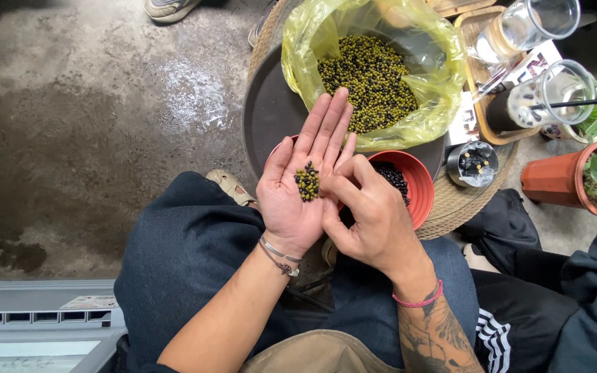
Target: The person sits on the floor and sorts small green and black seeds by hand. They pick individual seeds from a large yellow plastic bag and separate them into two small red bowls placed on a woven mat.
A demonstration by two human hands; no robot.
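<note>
A small heap of green and black round beans [307, 182] lies in the flat, upturned palm of the left hand [303, 185], its fingers spread fully open. The right hand [367, 211] curls beside it, its fingers [334, 185] touching the heap and pinching nothing that I can see. Both hover over the red plastic bowl [419, 181]; a tilted palm could roll beans past the bowl onto the lap.

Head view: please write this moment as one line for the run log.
left hand: open, palm up, small pile of beans | right hand: fingertips at pile | behind: red bowl, yellow bag of beans on dark tray
</note>
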